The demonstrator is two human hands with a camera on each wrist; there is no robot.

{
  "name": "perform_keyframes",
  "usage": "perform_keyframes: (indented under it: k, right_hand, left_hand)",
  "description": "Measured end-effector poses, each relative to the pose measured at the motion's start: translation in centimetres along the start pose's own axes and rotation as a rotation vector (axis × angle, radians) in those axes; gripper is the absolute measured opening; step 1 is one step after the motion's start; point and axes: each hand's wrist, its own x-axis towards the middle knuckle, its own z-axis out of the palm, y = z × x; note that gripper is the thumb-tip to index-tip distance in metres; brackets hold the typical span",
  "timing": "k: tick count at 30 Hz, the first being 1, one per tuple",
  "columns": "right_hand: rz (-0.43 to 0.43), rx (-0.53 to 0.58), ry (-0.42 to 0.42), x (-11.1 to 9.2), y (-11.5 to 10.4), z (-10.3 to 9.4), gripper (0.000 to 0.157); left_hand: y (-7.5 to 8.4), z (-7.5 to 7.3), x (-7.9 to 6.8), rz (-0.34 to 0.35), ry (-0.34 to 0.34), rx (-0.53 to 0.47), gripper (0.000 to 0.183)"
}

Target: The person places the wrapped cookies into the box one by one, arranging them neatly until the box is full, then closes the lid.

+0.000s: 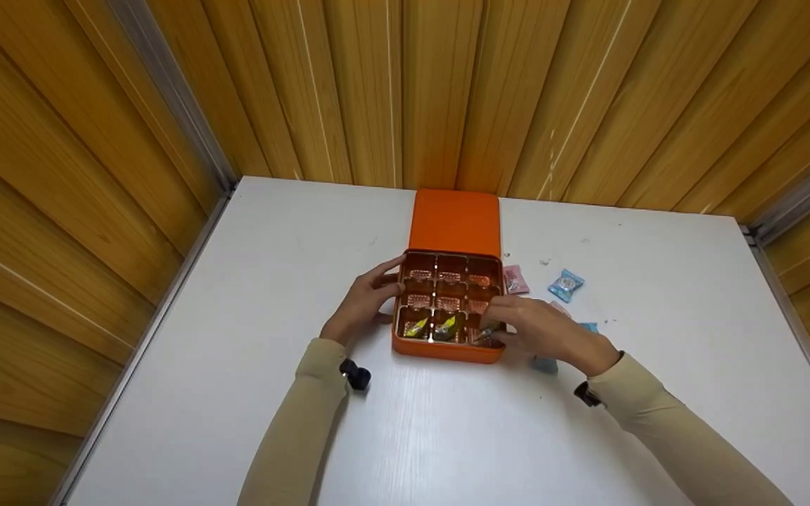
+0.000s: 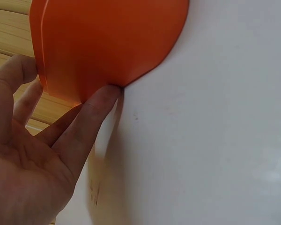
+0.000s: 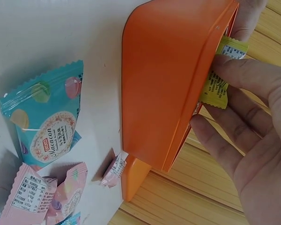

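The orange box (image 1: pixel 447 351) lies open, with its lid (image 1: pixel 455 219) folded back behind it. Inside, a brown divided tray (image 1: pixel 434 281) has several compartments. A yellow-green packet (image 1: pixel 417 328) lies in the near-left compartment and another yellow-green packet (image 1: pixel 447 327) in the near-middle one. My left hand (image 1: pixel 363 302) grips the box's left side, its fingers at the wall and lower edge in the left wrist view. Over the near-right compartment, my right hand (image 1: pixel 538 327) pinches a yellow wrapped snack packet (image 3: pixel 216 91) between thumb and fingers, partly inside the box.
Right of the box lie a blue packet (image 1: pixel 566 285), a pink packet (image 1: pixel 515 279) and several more. A teal macaron packet (image 3: pixel 51 117) and a pink packet (image 3: pixel 28 197) show close by in the right wrist view. Wood-look panels (image 1: pixel 440 91) stand behind the white table (image 1: pixel 292 232).
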Motion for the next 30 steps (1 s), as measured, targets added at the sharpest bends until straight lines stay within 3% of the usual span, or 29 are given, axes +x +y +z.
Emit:
perform_keyframes:
  k: [15, 30]
  right_hand:
    - [0.044, -0.026, -0.033, 0.14, -0.21, 0.03, 0.024]
    - [0.023, 0.041, -0.034, 0.14, -0.16, -0.08, 0.020]
  left_hand:
    - [-0.01, 0.00, 0.12, 0.006, 0.005, -0.007, 0.061]
    - [0.01, 0.13, 0.14, 0.003, 0.013, 0.025, 0.061]
